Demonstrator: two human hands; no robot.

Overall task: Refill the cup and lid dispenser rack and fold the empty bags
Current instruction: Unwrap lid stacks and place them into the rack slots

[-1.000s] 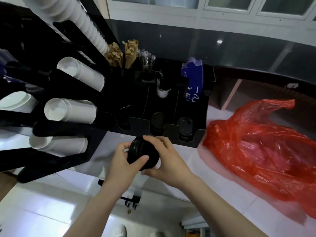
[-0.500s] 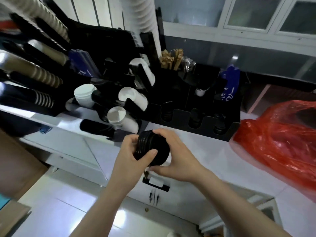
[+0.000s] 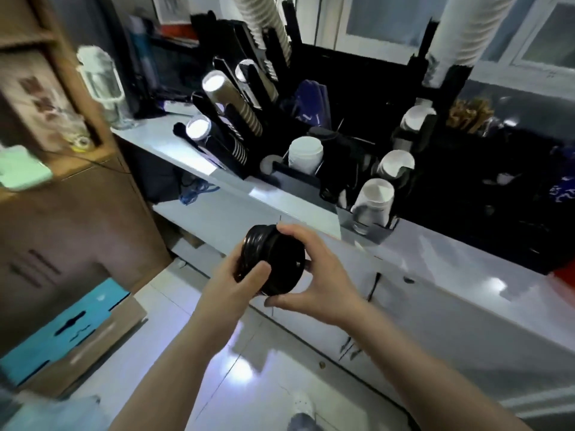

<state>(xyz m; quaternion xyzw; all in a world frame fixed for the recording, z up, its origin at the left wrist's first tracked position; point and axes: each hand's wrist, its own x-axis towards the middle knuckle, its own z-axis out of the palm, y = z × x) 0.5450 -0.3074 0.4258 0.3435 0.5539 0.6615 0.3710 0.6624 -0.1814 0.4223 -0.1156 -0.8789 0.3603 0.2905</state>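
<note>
Lids point(image 3: 271, 265), black and stacked into a short cylinder, sit between your two hands just below the middle of the view, held in the air in front of the counter edge point(image 3: 311, 209). Your left hand point(image 3: 236, 287) comes in from 7 o'clock and grips the stack's left end, thumb curled over its near side; the other fingers are hidden behind the stack. Your right hand point(image 3: 320, 284) comes in from 5 o'clock and clamps the right end, fingers curled over the top and thumb pressed beneath.

At 12 o'clock from the stack, the black dispenser rack point(image 3: 357, 126) stands on the counter. White cups point(image 3: 305, 155) poke from its slots, mouths toward you, with another white cup stack point(image 3: 375, 199) at 1 o'clock just beside the rack's front corner. Striped brown cups point(image 3: 231, 104) lie tilted in the channels at 11 o'clock. A tall white cup column point(image 3: 463, 29) rises at 1 o'clock near the top edge. A blue-topped cardboard box point(image 3: 68, 334) rests on the floor at 8 o'clock.
</note>
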